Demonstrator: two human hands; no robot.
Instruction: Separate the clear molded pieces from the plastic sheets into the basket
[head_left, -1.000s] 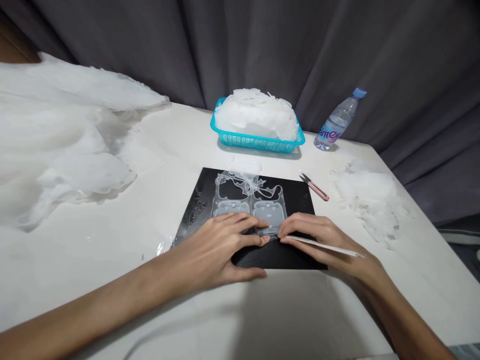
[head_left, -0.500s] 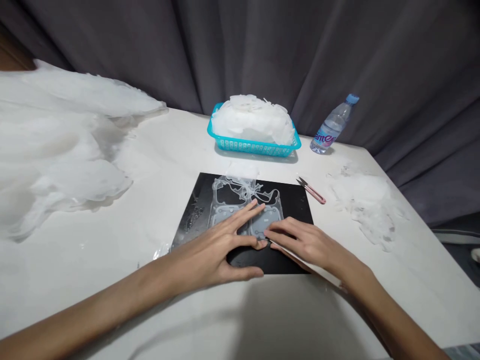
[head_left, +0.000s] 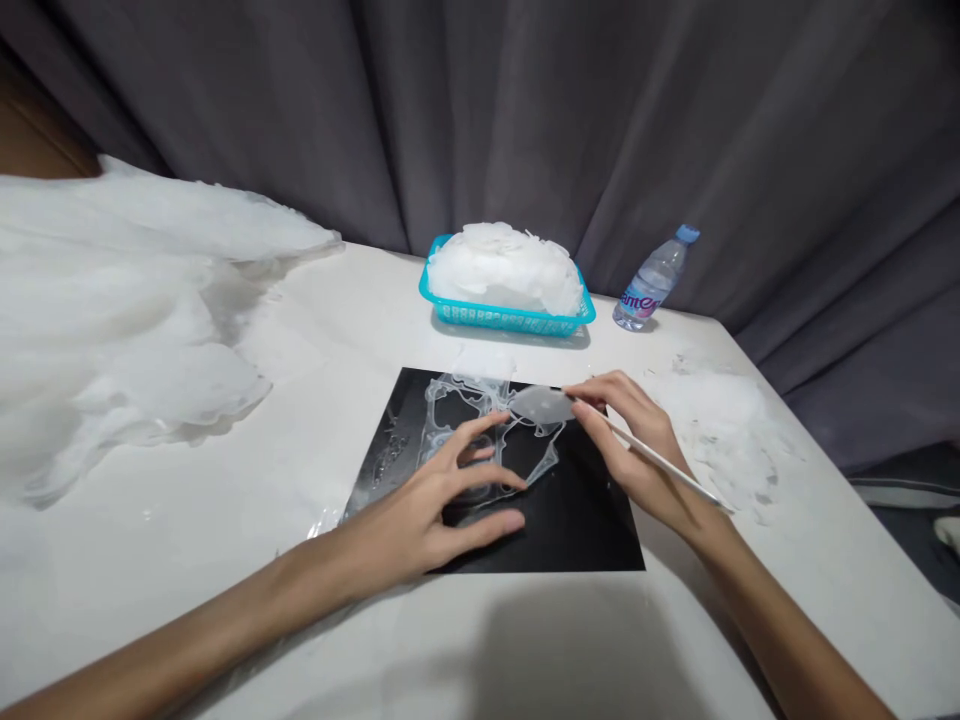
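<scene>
My left hand (head_left: 442, 500) lies with fingers spread over a clear, thin moulded sheet (head_left: 541, 468) on a black mat (head_left: 570, 530). Its fingertips touch the sheet and partly cover it. Raised above the mat's right side, my right hand (head_left: 630, 430) pinches a frosted translucent piece (head_left: 544, 405) between its fingertips. A slim white stick (head_left: 664, 462) also rests in that hand, slanting back toward the wrist. Below the lifted piece, a gap shows the black mat inside the sheet's right half.
A turquoise basket (head_left: 510, 318) heaped with white translucent pieces (head_left: 502, 265) stands behind the mat. To its right is a water bottle (head_left: 652, 280). White film (head_left: 135, 300) is piled at left; scraps (head_left: 735, 430) lie at right. My right hand mostly hides the pink snips.
My right hand has risen up and away from the mat, lifting the frosted piece out of the sheet's right half. My left hand stays on the sheet, fingers spread wider.
</scene>
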